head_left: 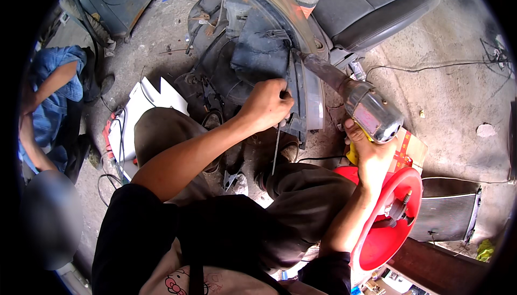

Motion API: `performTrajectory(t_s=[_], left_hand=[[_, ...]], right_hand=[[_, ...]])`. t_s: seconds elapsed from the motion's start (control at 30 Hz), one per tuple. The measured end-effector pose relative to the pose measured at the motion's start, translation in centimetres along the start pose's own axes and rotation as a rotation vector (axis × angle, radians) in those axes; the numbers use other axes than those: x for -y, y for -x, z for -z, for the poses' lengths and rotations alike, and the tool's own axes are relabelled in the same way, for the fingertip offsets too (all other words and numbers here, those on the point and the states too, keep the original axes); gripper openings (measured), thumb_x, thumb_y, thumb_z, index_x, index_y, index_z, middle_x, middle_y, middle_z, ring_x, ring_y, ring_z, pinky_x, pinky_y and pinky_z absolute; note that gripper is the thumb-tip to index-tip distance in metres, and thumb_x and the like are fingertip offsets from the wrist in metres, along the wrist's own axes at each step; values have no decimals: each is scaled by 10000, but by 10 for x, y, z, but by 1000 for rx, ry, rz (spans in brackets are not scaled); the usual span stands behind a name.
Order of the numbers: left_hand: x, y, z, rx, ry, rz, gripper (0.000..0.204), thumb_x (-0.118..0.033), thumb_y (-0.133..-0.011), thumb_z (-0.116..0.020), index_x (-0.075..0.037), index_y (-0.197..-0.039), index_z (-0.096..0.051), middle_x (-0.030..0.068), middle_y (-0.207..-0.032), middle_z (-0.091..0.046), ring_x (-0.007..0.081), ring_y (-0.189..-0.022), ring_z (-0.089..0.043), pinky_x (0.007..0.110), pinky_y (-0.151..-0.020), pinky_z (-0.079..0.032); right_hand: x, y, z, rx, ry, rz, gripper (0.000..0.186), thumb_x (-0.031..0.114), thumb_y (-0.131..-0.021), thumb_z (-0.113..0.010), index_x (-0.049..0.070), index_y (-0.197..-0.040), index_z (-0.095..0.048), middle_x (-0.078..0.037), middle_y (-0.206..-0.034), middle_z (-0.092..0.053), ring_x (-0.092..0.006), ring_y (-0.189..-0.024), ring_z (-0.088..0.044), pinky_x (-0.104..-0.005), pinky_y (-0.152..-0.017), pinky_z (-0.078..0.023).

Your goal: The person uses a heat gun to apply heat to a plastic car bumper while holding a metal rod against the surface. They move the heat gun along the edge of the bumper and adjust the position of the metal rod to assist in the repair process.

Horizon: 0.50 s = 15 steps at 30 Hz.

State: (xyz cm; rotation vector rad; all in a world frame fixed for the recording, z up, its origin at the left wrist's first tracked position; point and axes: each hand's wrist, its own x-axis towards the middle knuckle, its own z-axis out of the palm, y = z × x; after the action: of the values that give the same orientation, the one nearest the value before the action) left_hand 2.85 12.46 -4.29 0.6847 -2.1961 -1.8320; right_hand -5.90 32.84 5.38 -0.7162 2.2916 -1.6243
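My right hand (372,152) grips the handle of a heat gun (379,113), grey and worn, with yellow on its handle. Its long metal nozzle points left, the tip close to the edge of a large curved car part (261,53) that has a black housing and a pale translucent rim and looks like a headlight. Over the near end of this part, my left hand (269,104) is closed in a pinch on a thin rod (277,149), whose tail hangs down toward my knees. The rod's other end is hidden by my fingers.
A red round stool or tub (390,241) holding a dark tool stands by my right arm, with a cardboard box (412,149) and a radiator (444,217) beyond. A black car seat (377,4) is at the far right. At left are a white panel (156,98) and another person (51,101).
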Motion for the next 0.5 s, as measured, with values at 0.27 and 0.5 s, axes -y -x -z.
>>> performTrajectory(t_s=[0.27, 0.5], left_hand=[[-1, 3, 1, 3, 28, 12, 105, -46, -895, -596, 48, -855, -623, 171, -663, -681, 236, -591, -700, 370, -551, -536], [4, 4, -1, -24, -22, -48, 82, -24, -900, -575, 45, -877, -615, 190, -665, -671, 271, -601, -700, 387, -559, -527]], right_hand=[[2, 1, -3, 22, 1, -4, 337, 36, -858, -782, -16, -1173, -675, -67, -1063, -718, -136, -950, -640, -290, -871, -505], [6, 2, -3, 7, 4, -20, 339, 26, -862, -773, -19, -1182, -670, -72, -1080, -716, -139, -970, -639, -289, -882, -503]])
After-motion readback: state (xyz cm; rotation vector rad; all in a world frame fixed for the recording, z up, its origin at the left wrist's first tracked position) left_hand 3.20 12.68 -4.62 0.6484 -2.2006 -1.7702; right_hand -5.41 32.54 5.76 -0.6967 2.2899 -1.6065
